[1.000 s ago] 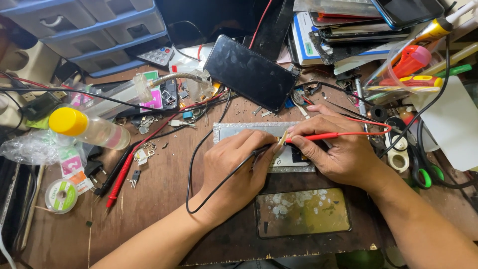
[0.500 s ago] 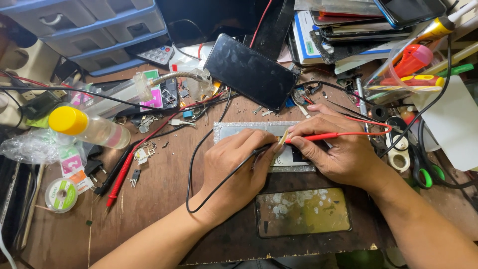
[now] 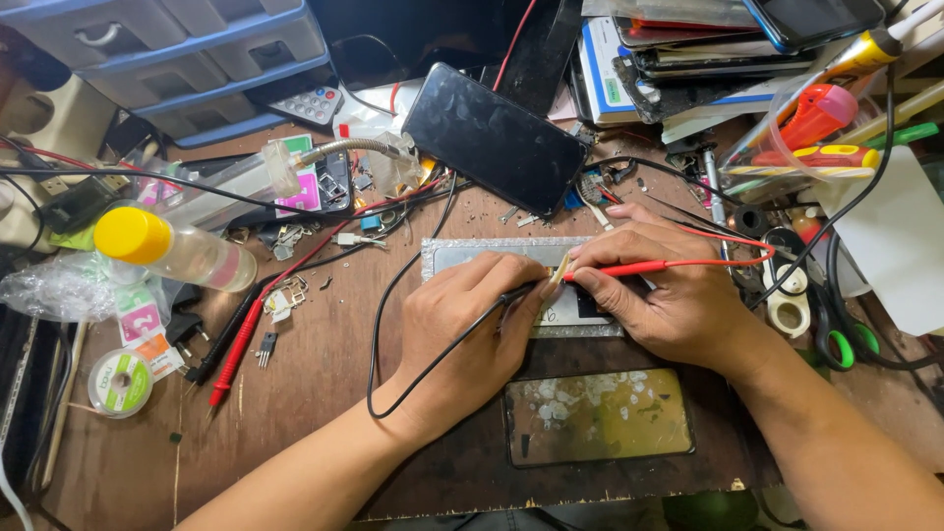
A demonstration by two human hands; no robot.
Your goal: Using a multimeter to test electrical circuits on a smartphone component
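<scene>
The wooden surface (image 3: 324, 393) is crowded: a black phone (image 3: 492, 138), a cracked glass panel (image 3: 597, 416) and a yellow-capped bottle (image 3: 172, 251) are seen around the grey board (image 3: 472, 254). A black probe (image 3: 511, 295) is pinched by the left hand (image 3: 472, 320), a red probe (image 3: 629, 267) by the right hand (image 3: 659, 295), tips meeting on the board. Nothing is changed since earlier.

Left hand (image 3: 472, 320) and right hand (image 3: 664, 295) pinched closed, fingertips nearly meeting.
</scene>
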